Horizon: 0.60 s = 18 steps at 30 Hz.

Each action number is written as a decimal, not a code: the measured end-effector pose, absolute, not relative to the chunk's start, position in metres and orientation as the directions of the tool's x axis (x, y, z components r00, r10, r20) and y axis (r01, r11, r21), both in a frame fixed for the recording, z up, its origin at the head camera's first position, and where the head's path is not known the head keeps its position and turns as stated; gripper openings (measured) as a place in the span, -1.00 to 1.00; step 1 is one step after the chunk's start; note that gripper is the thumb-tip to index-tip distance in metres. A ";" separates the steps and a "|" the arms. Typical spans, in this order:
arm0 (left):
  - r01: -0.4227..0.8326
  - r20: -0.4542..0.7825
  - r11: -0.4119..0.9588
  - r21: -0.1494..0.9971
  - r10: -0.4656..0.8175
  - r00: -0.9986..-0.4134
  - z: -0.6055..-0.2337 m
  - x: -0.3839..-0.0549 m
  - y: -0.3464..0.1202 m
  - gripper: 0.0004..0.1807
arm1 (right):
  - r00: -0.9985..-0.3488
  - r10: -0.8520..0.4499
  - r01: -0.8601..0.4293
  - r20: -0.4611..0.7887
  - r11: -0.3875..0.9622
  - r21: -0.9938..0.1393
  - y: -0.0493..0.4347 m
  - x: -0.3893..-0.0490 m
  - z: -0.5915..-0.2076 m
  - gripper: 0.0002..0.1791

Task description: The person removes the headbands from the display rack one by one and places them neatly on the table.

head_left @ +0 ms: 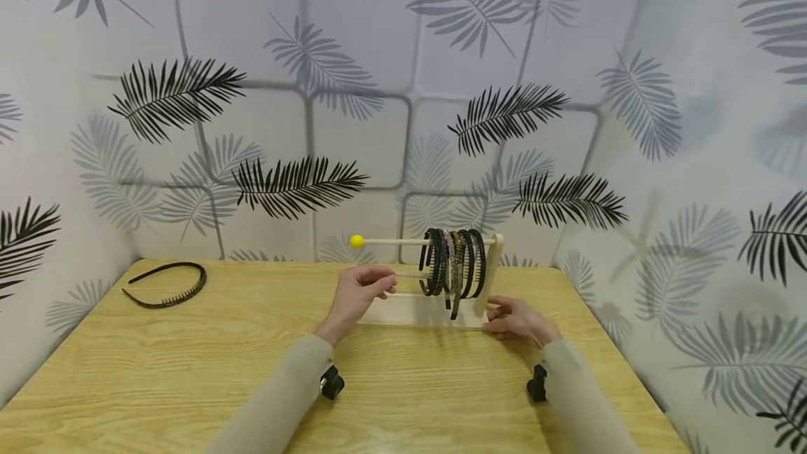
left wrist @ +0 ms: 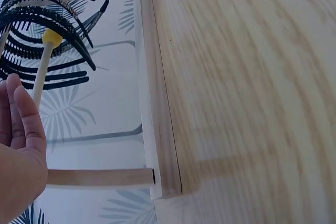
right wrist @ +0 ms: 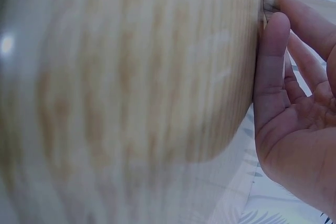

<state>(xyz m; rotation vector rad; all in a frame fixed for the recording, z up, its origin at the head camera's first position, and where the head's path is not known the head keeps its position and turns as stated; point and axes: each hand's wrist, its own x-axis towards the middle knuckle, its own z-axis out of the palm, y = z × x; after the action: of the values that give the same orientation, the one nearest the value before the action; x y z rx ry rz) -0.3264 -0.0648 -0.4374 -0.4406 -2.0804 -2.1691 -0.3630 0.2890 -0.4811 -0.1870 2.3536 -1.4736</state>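
Observation:
A pale wooden headband stand (head_left: 403,310) stands on the table, with several dark and patterned headbands (head_left: 452,265) hung together toward its right end. A yellow ball (head_left: 356,241) tips the upper rod. My left hand (head_left: 361,291) is at the left part of the stand, fingers loosely bent beside the lower rod; in the left wrist view that hand (left wrist: 21,129) covers part of a yellow-tipped rod (left wrist: 40,80). My right hand (head_left: 513,317) grips the stand's right end low down. Thumb and fingers of the right hand (right wrist: 294,93) meet its wooden edge in the right wrist view.
One black toothed headband (head_left: 167,286) lies alone on the left of the wood-grain table (head_left: 189,384). Behind the table rises a leaf-patterned backdrop (head_left: 353,132). A patterned surface (head_left: 712,244) also borders the table's right side.

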 end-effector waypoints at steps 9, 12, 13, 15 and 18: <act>0.281 0.284 -0.042 0.959 0.153 -0.946 -0.440 -0.323 -0.043 -0.70 | -0.927 -0.298 0.068 -0.226 0.460 -0.885 0.289 -0.361 -0.482 -0.14; 0.278 0.279 -0.029 0.960 0.176 -0.944 -0.441 -0.321 -0.034 -0.66 | -0.927 -0.296 0.069 -0.228 0.464 -0.883 0.289 -0.361 -0.481 -0.14; 0.278 0.279 -0.033 0.960 0.183 -0.943 -0.441 -0.320 -0.031 -0.65 | -0.927 -0.296 0.069 -0.229 0.466 -0.882 0.289 -0.362 -0.480 -0.14; 0.275 0.279 -0.049 0.960 0.194 -0.940 -0.441 -0.320 -0.026 -0.64 | -0.929 -0.288 0.076 -0.232 0.467 -0.881 0.289 -0.362 -0.480 -0.14; 0.275 0.286 -0.081 0.958 0.199 -0.937 -0.438 -0.320 -0.019 -0.62 | -0.931 -0.280 0.082 -0.233 0.460 -0.884 0.288 -0.363 -0.480 -0.14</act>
<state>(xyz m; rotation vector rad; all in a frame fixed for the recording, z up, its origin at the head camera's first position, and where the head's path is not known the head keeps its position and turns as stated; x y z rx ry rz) -0.3200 -0.0186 -0.4380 -0.5401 -2.0929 -2.2062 -0.3626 0.2884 -0.4804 -0.1675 2.3687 -1.4622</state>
